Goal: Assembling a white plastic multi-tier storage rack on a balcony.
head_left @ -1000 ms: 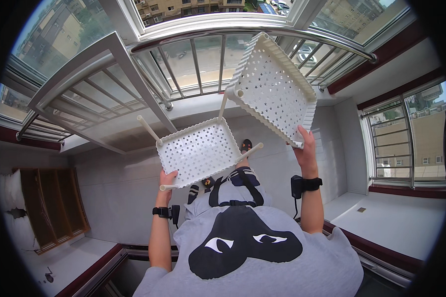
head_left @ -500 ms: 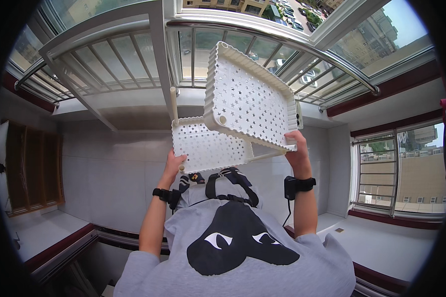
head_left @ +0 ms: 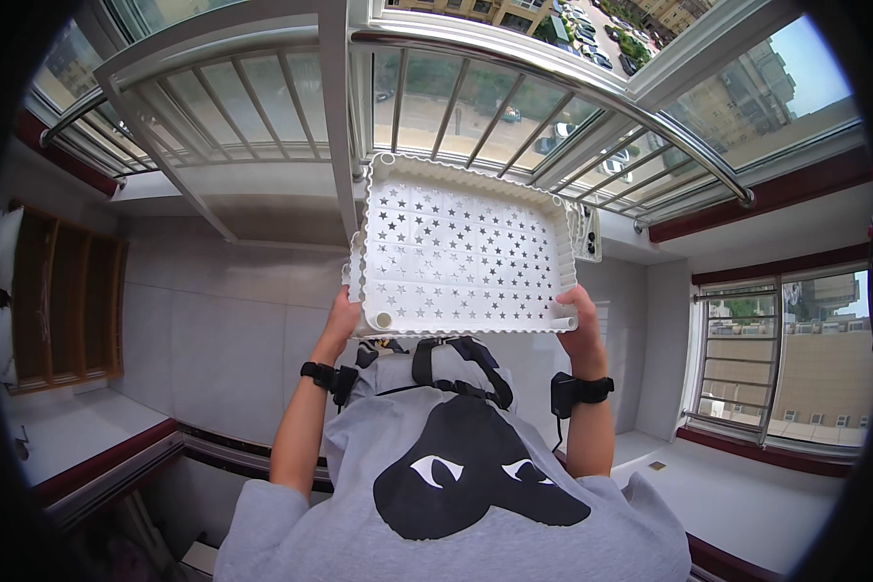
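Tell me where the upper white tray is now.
The upper tray is near the head view's centre, between the left hand and right hand, over the lower tray.

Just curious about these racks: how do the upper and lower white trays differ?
The upper tray shows its star-cut floor; the lower tray is mostly hidden beneath. The right hand holds the upper tray's corner, the left hand the lower tray's side. Both are white with wavy rims.

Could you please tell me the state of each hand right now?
Left hand: holding the lower white tray.
Right hand: holding the upper white tray.
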A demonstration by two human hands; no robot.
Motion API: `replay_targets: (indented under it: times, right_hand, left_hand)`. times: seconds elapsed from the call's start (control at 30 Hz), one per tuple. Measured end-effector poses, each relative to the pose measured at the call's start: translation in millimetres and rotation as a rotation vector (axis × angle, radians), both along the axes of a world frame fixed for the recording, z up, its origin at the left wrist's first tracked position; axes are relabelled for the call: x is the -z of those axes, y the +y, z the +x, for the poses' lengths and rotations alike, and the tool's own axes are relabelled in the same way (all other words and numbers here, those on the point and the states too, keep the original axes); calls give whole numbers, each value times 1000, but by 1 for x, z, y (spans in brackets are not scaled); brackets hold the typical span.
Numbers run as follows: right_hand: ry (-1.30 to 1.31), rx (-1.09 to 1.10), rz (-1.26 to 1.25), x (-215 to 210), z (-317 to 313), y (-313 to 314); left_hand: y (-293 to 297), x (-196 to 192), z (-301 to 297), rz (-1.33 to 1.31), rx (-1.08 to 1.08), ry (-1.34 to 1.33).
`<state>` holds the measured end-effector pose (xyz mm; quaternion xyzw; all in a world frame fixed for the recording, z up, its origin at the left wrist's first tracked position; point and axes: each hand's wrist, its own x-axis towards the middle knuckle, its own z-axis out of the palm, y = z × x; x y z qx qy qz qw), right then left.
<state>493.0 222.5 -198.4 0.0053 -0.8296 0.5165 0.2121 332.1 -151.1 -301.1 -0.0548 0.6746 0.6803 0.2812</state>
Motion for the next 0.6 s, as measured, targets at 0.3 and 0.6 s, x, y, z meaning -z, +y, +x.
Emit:
replay_targets:
  times: [0.3, 0.6]
  right_hand:
    - [-457, 89, -1134, -25, -11, -32]
    - [-223, 136, -567, -25, -67, -56]
  left_hand:
    - [-27, 35, 2, 127, 5, -121]
    - [-2, 59, 19, -231, -152, -216]
